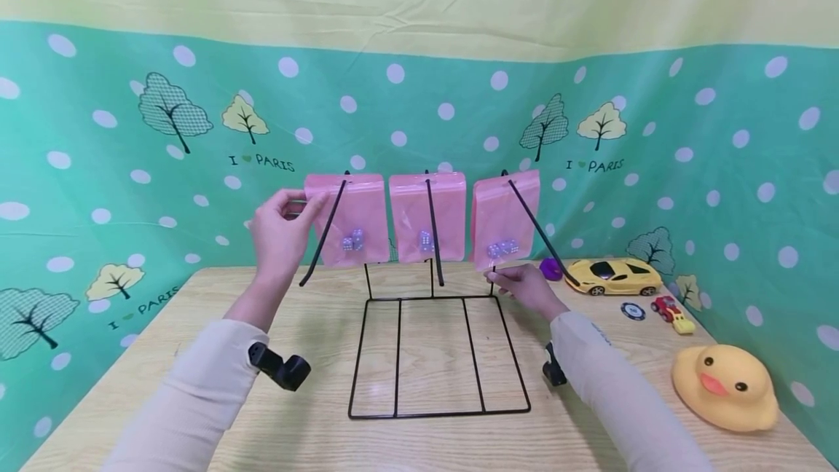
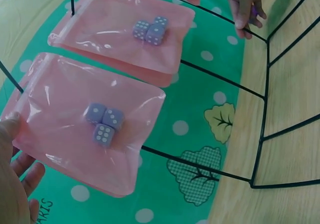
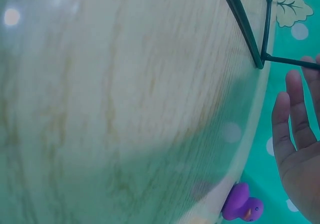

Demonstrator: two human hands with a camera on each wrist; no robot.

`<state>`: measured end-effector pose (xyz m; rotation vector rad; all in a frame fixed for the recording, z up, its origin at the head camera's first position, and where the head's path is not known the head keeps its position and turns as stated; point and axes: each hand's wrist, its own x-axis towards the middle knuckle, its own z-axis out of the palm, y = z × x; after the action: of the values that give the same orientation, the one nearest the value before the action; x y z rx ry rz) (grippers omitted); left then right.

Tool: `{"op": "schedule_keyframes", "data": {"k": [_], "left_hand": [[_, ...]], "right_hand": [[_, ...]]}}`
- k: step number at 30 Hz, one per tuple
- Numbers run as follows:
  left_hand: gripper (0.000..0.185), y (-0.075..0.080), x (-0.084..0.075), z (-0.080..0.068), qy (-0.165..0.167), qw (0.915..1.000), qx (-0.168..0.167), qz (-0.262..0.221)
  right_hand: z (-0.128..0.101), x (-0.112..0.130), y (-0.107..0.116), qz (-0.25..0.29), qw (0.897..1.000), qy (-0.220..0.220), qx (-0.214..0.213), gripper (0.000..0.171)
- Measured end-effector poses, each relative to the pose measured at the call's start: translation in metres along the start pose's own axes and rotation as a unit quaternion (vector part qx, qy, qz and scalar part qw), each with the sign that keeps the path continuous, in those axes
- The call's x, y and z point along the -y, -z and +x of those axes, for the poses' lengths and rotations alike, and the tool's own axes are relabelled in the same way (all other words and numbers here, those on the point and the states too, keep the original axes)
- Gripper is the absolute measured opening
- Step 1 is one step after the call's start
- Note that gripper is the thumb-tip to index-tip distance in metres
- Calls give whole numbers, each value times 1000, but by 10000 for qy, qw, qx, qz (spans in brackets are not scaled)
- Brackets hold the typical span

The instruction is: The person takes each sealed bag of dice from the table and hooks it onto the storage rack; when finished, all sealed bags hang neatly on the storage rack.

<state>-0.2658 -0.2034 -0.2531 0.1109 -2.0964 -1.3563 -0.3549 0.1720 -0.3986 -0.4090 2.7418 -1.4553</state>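
Observation:
A black wire display rack [image 1: 439, 414] stands on the table, with pink zip bags on its three hooks. Purple dice show through each bag. My left hand [image 1: 280, 231] pinches the upper left edge of the left pink bag [image 1: 357, 213], thumb in front; in the left wrist view that bag's dice [image 2: 104, 121] sit in a cluster. The middle pink bag [image 1: 446, 217] hangs beside it, and the right pink bag [image 1: 505, 213] is slightly tilted. Below that one, my right hand [image 1: 527, 288] grips the rack's right rear upright between thumb and fingers.
Right of the rack are a yellow toy car [image 1: 612, 277], a purple rubber duck [image 3: 242, 204], a poker chip [image 1: 633, 311], a small red and yellow toy vehicle [image 1: 671, 314] and a large yellow duck [image 1: 724, 388]. A patterned green cloth [image 1: 216, 188] hangs behind the table.

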Motion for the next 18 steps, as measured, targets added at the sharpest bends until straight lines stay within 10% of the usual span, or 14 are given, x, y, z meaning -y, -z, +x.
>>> {"op": "schedule_keyframes", "data": {"k": [18], "left_hand": [[38, -2, 21, -9, -214, 9978, 173, 611]], "right_hand": [[-4, 3, 1, -640, 9978, 160, -50, 32]]}}
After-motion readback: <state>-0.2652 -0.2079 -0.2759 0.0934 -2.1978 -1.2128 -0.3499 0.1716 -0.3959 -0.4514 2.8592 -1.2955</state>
